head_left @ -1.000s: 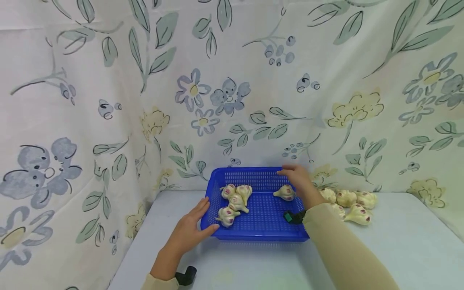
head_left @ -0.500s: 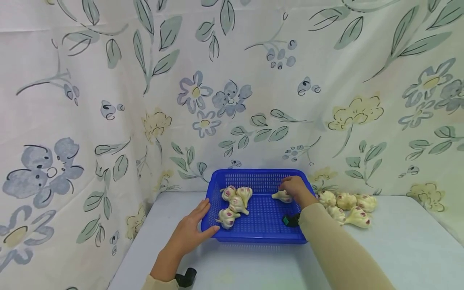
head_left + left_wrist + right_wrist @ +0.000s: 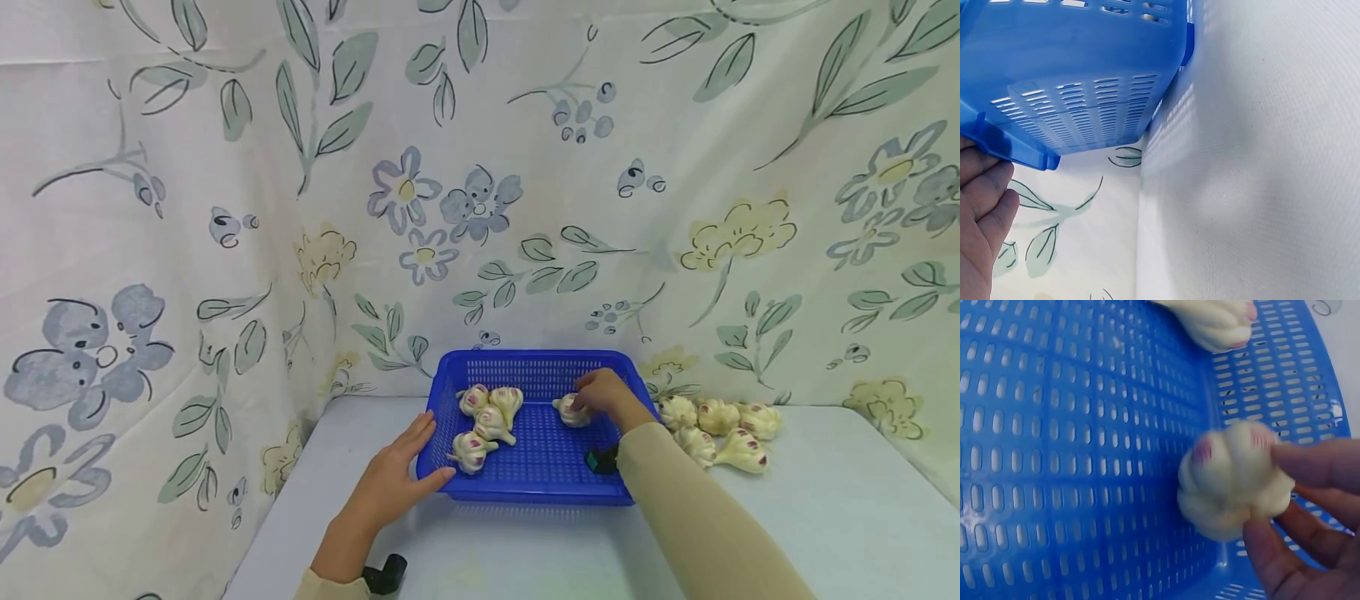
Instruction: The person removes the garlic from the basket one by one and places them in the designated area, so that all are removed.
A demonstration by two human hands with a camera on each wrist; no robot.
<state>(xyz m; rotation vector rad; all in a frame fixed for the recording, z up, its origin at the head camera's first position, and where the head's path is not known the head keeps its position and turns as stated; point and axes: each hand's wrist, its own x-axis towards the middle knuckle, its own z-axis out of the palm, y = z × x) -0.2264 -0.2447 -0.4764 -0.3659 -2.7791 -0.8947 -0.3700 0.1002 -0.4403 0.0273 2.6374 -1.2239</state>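
The left hand (image 3: 396, 473), thumb spread from its fingers, meets a blue basket (image 3: 540, 498) at its left edge. Toward the basket's back-right corner, the right hand (image 3: 613, 395) pinches a garlic bulb (image 3: 1225, 478) between thumb and fingers.

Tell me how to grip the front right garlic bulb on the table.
Grip this garlic bulb by its plump body, probably from above and the near right: its narrow neck points left towards a neighbouring bulb, and another bulb lies behind it, leaving the near side open.
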